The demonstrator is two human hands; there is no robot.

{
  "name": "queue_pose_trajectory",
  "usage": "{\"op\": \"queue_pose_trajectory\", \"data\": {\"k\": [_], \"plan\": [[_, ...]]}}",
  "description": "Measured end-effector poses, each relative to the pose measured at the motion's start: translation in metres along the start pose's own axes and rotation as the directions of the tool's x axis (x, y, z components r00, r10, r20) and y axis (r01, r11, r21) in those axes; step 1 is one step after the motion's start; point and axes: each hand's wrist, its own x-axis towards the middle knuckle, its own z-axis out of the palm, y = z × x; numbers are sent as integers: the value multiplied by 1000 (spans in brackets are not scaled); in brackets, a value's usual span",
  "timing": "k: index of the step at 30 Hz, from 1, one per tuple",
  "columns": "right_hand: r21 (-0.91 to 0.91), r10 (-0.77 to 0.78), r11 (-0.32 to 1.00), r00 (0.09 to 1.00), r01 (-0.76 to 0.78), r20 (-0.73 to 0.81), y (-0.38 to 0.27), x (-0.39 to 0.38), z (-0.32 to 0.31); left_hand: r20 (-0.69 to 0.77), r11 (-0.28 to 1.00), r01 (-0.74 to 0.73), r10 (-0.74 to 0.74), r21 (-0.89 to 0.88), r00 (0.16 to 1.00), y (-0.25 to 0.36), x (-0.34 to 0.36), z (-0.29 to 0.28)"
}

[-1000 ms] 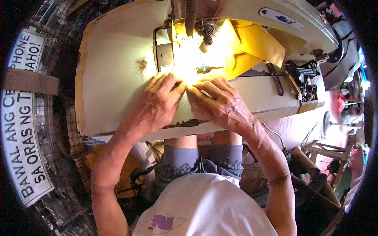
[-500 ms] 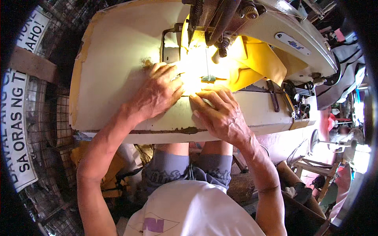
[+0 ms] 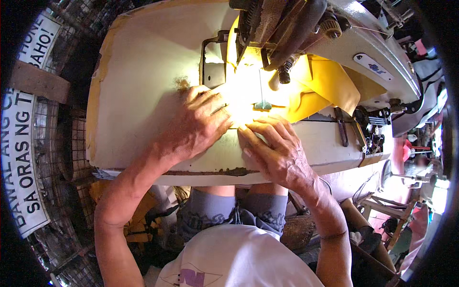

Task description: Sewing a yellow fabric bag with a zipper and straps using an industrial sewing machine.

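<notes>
At the brightly lit sewing area of an industrial sewing machine (image 3: 375, 38), yellow material (image 3: 327, 91) lies bunched under the needle arm. My left hand (image 3: 201, 124) is left of the glare, fingers curled together at the edge of the lit piece. My right hand (image 3: 277, 148) is just right of it, fingers bent, their tips meeting near the left hand's. What the fingertips grip is washed out by the light. A small metal plate (image 3: 263, 104) shows just above my right fingers, and a dark recess with a metal plate (image 3: 213, 71) is beside my left fingertips.
The white table top (image 3: 124, 95) has a worn front edge. On its right are dark-handled scissors (image 3: 342, 129) and a pile of small metal parts (image 3: 373, 138). A wire mesh with white signs (image 3: 24, 158) stands at the left; cluttered stands and machines (image 3: 406, 191) are at the right.
The view has shifted, showing more of the machine head. Both hands stay at the lit sewing area, with slight finger movement. The yellow material looks much the same.
</notes>
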Motion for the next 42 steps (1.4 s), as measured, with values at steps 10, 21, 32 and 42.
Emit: {"op": "queue_pose_trajectory", "data": {"k": [10, 21, 32, 42], "plan": [[-33, 112, 994, 985, -108, 132, -3, 5, 0, 10, 997, 7, -8, 82, 1000, 5, -1, -4], [-6, 95, 995, 992, -95, 84, -3, 5, 0, -41, 999, -7, 8, 34, 999, 4, -2, 1], [27, 124, 991, 974, -131, 188, 7, 6, -6, 153, 997, -75, 70, 29, 986, -3, 4, -6], [39, 103, 993, 985, -109, 140, 26, 24, -5, 82, 998, -56, 55, 5, 995, -23, 14, 1]]}}
